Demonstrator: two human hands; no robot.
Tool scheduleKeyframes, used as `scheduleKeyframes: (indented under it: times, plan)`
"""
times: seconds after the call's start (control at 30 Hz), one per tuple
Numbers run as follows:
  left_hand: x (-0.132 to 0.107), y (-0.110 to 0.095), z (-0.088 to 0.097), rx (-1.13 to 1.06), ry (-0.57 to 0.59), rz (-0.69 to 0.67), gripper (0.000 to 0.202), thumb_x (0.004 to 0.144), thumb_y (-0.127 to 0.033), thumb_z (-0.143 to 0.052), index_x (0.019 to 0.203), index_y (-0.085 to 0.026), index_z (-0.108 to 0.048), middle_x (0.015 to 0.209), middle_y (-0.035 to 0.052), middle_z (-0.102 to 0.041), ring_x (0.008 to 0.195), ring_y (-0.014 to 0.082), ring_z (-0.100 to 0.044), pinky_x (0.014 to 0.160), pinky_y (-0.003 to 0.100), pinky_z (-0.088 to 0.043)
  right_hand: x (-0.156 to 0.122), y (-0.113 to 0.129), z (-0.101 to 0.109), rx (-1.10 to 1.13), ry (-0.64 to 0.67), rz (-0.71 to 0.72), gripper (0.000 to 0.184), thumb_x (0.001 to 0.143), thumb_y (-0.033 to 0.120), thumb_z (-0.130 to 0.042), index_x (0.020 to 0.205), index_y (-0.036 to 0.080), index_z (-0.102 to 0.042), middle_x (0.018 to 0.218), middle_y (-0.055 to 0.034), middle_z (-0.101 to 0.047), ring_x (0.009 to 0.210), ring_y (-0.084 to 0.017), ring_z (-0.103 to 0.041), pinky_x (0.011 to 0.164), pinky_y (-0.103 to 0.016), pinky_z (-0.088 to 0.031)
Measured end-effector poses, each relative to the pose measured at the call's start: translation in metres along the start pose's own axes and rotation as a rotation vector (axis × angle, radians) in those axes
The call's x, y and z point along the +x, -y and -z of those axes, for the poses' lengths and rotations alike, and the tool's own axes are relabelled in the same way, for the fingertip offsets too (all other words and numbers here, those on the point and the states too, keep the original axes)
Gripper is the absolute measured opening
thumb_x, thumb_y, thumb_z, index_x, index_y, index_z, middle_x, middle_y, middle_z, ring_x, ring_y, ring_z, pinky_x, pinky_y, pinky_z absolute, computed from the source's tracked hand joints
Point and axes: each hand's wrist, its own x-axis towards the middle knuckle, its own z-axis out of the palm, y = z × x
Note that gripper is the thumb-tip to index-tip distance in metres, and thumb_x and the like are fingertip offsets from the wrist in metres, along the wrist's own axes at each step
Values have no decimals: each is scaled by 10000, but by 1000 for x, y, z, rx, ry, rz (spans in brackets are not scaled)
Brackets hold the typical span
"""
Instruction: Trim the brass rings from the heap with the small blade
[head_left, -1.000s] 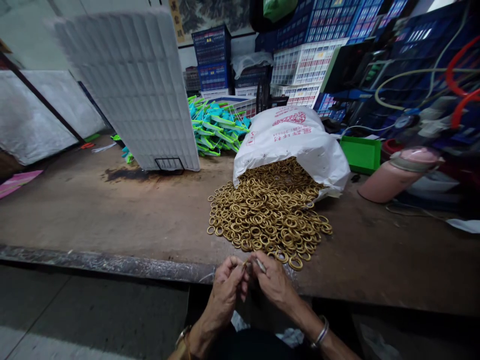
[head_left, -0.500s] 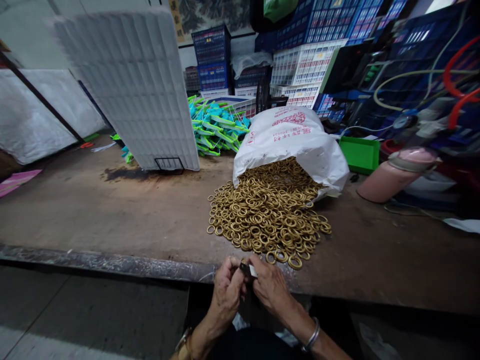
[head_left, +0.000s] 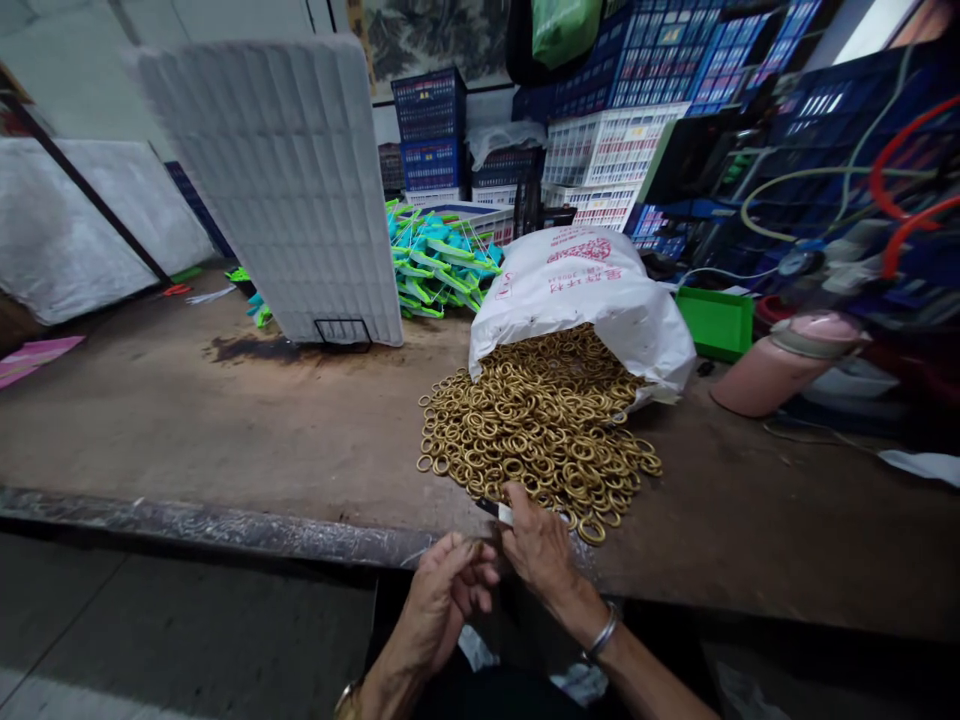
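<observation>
My right hand (head_left: pixel 541 555) grips a small tool with a dark end and a white part (head_left: pixel 505 514), perhaps a small blade; its exact kind does not show. Its index finger reaches to the near edge of a heap of brass-coloured rings (head_left: pixel 525 440). Lower and to the left, my left hand (head_left: pixel 446 590) hangs just off the table's front edge, fingers curled and thumb against the index finger. Whatever sits in that pinch is too small to make out. The rings spill from the mouth of a white sack (head_left: pixel 577 285) with red print, lying on its side.
A white ribbed panel (head_left: pixel 277 190) stands upright in a black wire stand on the brown table (head_left: pixel 187 430). Behind it lie green and turquoise plastic pieces (head_left: pixel 442 260). To the right are a green tray (head_left: pixel 716 322) and a pink bottle (head_left: pixel 780 370). Stacked crates (head_left: pixel 431 130) stand behind.
My hands have come apart. The right one, with the tool, has moved forward to the ring heap; the left has drawn slightly back and down. The view has shifted a little.
</observation>
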Motion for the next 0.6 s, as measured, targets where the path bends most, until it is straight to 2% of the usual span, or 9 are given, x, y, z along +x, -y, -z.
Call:
scheduleKeyframes:
  times: [0.07,0.2,0.3,0.43,0.6]
  plan:
    - [0,0,2,-44,2,4,145,734,-248,-575,710,-143,-478,763,58,-596,581,107,-547,434,183,-395,4,4,0,-78,40,-26,289,668,57,-446,924,187,-471,687,-27,-629,610,-151,-574,527,-244,-217]
    - [-2,-1,5,-128,18,52,161,712,-245,-579,830,-153,-519,695,29,-590,520,97,-527,416,181,-378,9,9,0,-133,77,-17,286,668,27,-435,889,197,-500,691,-33,-638,603,-151,-580,517,-254,-190]
    - [0,-2,8,-196,16,107,156,702,-273,-585,757,-131,-548,672,26,-573,528,92,-521,425,182,-382,10,8,1,-103,65,-22,276,665,35,-437,875,197,-514,694,-34,-640,604,-151,-575,518,-257,-186]
    - [6,-4,7,-223,-55,134,222,678,-297,-619,601,-121,-507,660,24,-553,551,88,-516,436,177,-381,11,0,3,1,28,-25,280,661,41,-418,863,205,-524,675,-10,-622,605,-137,-553,531,-240,-222]
    - [13,-4,0,-45,-43,61,227,672,-324,-632,695,-139,-504,639,-7,-524,512,73,-485,407,160,-340,11,-13,7,229,-75,54,230,724,108,-384,865,198,-541,767,-22,-584,709,-141,-520,636,-226,-324]
